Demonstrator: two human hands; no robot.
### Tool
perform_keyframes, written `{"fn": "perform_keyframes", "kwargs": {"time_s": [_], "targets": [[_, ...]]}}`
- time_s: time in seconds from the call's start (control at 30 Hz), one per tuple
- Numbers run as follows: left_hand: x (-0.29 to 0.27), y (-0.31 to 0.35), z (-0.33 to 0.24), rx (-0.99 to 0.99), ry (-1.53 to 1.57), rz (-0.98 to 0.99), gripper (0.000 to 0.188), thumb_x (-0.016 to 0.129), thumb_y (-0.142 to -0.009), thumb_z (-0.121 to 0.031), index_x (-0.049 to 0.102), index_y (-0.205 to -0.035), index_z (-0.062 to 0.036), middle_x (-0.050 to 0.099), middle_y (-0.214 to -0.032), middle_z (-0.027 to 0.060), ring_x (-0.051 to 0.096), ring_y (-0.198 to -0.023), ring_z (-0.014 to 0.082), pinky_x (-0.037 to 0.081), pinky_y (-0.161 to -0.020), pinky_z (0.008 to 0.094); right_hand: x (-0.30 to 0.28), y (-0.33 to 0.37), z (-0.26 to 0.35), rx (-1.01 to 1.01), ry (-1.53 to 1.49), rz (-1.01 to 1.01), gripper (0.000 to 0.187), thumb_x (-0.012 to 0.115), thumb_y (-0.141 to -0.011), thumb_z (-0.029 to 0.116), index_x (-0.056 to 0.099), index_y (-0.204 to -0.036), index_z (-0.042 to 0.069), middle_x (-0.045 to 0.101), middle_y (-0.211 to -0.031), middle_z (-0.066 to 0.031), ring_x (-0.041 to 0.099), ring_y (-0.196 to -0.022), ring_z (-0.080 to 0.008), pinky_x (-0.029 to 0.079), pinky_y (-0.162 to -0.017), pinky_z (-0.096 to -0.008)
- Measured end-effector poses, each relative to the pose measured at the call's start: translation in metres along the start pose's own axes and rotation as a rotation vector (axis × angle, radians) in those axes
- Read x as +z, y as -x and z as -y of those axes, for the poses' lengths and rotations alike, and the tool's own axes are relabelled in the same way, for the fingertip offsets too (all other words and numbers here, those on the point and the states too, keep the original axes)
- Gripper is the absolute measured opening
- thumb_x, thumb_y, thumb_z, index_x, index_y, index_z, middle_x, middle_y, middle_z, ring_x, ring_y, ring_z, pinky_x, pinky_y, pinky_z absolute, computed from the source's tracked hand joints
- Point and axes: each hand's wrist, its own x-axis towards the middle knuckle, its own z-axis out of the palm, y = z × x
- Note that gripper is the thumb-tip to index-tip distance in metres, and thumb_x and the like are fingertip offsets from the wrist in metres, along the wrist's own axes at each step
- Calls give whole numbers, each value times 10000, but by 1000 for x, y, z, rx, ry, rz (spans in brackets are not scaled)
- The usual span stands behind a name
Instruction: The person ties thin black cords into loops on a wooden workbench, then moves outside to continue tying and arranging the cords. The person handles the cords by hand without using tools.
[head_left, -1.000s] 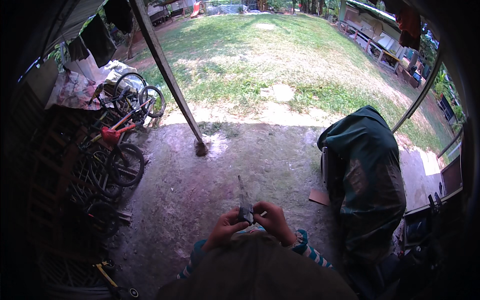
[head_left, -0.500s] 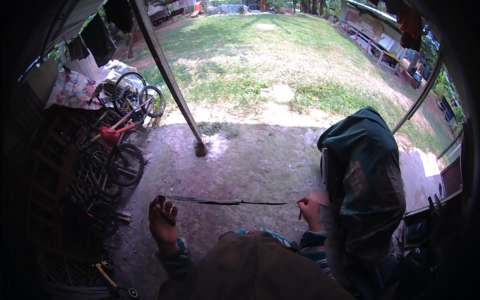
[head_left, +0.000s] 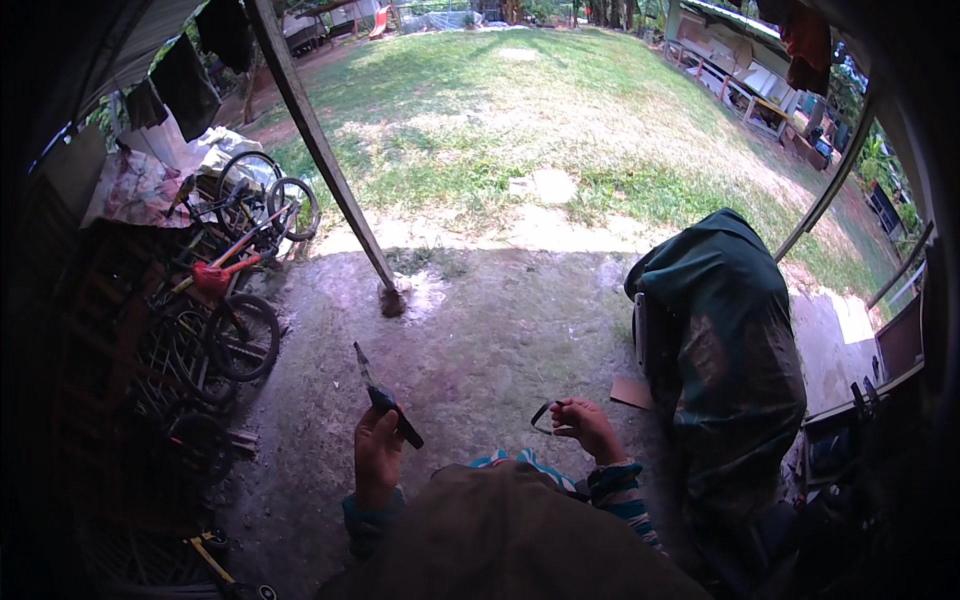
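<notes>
My left hand (head_left: pixel 377 455) is closed round a black-handled knife (head_left: pixel 397 415). A thin, greyish blade-like end points up and away to the left, and I cannot make out its exact shape. To the right, my right hand (head_left: pixel 588 427) pinches a thin dark strip (head_left: pixel 537 418), which bends into a small open loop on the hand's left side. Some space lies between the two hands, and nothing spans it. Both hands are held in front of my body, above the concrete floor (head_left: pixel 470 350).
Bicycles (head_left: pixel 243 337) lean in a heap at the left. A wooden post (head_left: pixel 330 160) stands ahead on the left. A dark green cover (head_left: pixel 725 320) drapes a bulky object at right, beside a brown flat piece (head_left: pixel 631 392). Grass (head_left: pixel 480 120) lies beyond.
The dark strip stretched between both hands is no longer taut; a strip now curls from my right hand. My hands have come closer together, and the knife now points up and away.
</notes>
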Motion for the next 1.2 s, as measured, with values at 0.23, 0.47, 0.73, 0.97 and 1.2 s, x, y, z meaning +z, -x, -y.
{"fn": "perform_keyframes", "kwargs": {"time_s": [0.23, 0.47, 0.73, 0.97, 1.2], "targets": [[32, 7, 37, -201, -143, 135, 168, 607, -814, -64, 590, -974, -16, 620, -867, 28, 569, -776, 101, 450, -718, 256, 25, -4, -8, -110, 16, 74, 142, 419, -877, 147, 529, -904, 62, 355, -510, 51, 275, -392, -46, 220, -341, -225], [37, 9, 44, -192, -232, 198, 191, 628, -801, -62, 593, -978, -2, 621, -871, 27, 560, -788, 88, 437, -711, 240, 3, -14, -4, -74, -838, -267, 215, 417, -916, 326, 479, -942, 122, 227, -478, 42, 188, -354, -71, 149, -318, -217], [45, 12, 49, -207, -328, 238, 245, 631, -798, -44, 564, -1028, 9, 620, -886, 29, 562, -797, 83, 447, -716, 239, 58, 26, -3, 48, -290, 224, 224, 490, -905, 308, 533, -962, 96, 248, -499, 75, 226, -398, -45, 193, -359, -200], [48, 12, 47, -164, -428, 318, 287, 638, -778, -2, 551, -1051, -1, 635, -911, 51, 585, -817, 91, 468, -700, 227, 111, 55, 27, -139, 98, 351, 215, 625, -830, 192, 583, -982, 45, 479, -630, 78, 373, -510, 6, 262, -443, -166], [48, 15, 42, -199, -381, 298, 265, 632, -779, 6, 554, -1033, 1, 640, -914, 58, 588, -825, 94, 470, -709, 234, 110, 42, 12, -359, 263, 331, 186, 628, -811, 139, 610, -933, 0, 596, -793, 13, 515, -699, -43, 418, -622, -199]]}}
